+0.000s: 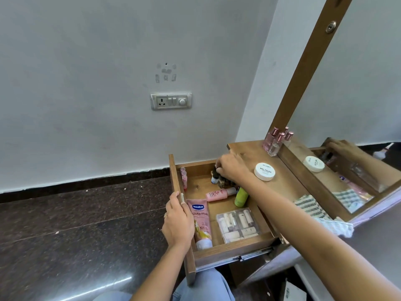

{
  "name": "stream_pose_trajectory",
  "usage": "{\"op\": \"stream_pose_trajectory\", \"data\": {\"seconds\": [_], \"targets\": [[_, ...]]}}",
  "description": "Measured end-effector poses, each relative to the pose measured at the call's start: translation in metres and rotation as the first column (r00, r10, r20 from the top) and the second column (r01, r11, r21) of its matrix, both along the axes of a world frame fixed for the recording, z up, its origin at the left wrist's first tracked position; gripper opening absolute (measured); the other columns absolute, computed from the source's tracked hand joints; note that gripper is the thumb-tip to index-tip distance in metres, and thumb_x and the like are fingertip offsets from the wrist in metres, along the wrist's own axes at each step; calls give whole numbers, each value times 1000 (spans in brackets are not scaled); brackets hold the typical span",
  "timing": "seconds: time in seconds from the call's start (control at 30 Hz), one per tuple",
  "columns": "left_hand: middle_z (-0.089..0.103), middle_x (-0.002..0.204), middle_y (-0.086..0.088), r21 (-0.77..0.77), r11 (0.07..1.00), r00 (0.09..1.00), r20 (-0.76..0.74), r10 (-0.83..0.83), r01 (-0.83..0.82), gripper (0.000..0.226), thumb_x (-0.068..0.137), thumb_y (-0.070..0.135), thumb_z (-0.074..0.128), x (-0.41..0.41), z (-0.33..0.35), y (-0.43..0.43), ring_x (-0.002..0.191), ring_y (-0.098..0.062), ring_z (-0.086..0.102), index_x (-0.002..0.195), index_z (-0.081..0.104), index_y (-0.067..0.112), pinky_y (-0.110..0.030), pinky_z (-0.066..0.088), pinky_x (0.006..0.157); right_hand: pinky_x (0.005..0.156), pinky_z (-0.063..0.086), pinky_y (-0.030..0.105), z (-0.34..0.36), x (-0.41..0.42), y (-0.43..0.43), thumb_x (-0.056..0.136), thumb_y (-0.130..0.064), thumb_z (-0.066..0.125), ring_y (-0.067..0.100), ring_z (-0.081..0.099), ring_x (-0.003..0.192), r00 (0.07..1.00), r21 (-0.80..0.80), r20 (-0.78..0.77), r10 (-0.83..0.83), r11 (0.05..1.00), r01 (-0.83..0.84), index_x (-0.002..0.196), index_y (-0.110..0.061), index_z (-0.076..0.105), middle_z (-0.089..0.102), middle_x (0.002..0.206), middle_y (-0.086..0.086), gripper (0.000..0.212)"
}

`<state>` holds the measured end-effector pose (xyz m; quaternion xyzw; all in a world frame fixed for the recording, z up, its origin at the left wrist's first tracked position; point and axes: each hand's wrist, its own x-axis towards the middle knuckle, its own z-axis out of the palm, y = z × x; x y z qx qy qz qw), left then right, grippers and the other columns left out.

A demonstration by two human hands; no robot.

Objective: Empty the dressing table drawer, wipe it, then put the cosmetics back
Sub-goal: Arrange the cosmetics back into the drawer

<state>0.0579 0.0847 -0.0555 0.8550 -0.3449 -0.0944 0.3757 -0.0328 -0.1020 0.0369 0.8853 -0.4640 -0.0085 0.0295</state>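
Open brown wooden drawer of a dressing table, pulled out. Left hand grips the drawer's front panel, thumb inside, fingers outside. Right hand reaches into the far corner, fingertips pinching the cap of a small dark-capped bottle directly beneath it, among a cluster of similar bottles. Also inside: pink Vaseline tube just beside the left hand, small pink bottle lying flat, green bottle, clear plastic box of cream-coloured tubes, pink lipsticks along the front panel. On the tabletop: white round nail polish jar, glass perfume bottles, striped cloth.
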Motion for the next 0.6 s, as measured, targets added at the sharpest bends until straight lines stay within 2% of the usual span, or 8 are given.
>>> {"op": "stream_pose_trajectory", "data": {"seconds": [0.2,0.37,0.6], "targets": [[61,121,-4,-8,1000,1000,10,-1,1,37,99,27,43,0,-1,0,87,-18,65,136,41,23,-24,43,55,96,39,34,-29,0,2,91,-24,54,27,42,119,995,-31,-91,-40,999,37,112,-19,68,65,114,7,26],[59,125,-4,1,1000,1000,8,1,-1,37,100,28,42,1,-1,-1,92,-19,65,137,40,23,-24,42,57,97,38,37,-45,4,1,90,-26,59,29,39,123,987,-108,-157,-25,994,8,112,-13,67,59,123,11,27],[58,125,-4,-5,1000,1000,7,-3,3,37,100,27,41,0,0,1,92,-21,64,137,40,22,-25,38,56,102,37,41,-50,5,-1,91,-20,58,31,37,126,980,-120,-200,-14,993,-10,112,-7,66,54,128,14,26]]}}
